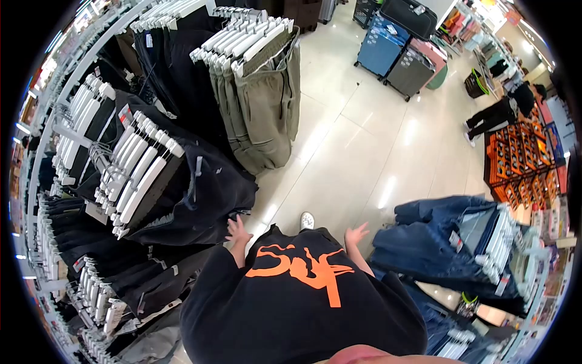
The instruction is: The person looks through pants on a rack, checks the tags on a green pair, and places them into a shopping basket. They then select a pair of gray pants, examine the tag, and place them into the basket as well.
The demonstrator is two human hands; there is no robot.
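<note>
At your L: black trousers (206, 194), hung on white hangers (142, 176); row runs up-left from you.
L hand (237, 230): open, fingers spread, empty; at their hem, contact unclear.
R hand (356, 233): open, empty; blue jeans (424, 242) just beside.

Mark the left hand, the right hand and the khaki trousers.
left hand (237, 231): head view, middle of hand.
right hand (356, 233): head view, middle of hand.
khaki trousers (267, 115): head view, front pair's leg.
</note>
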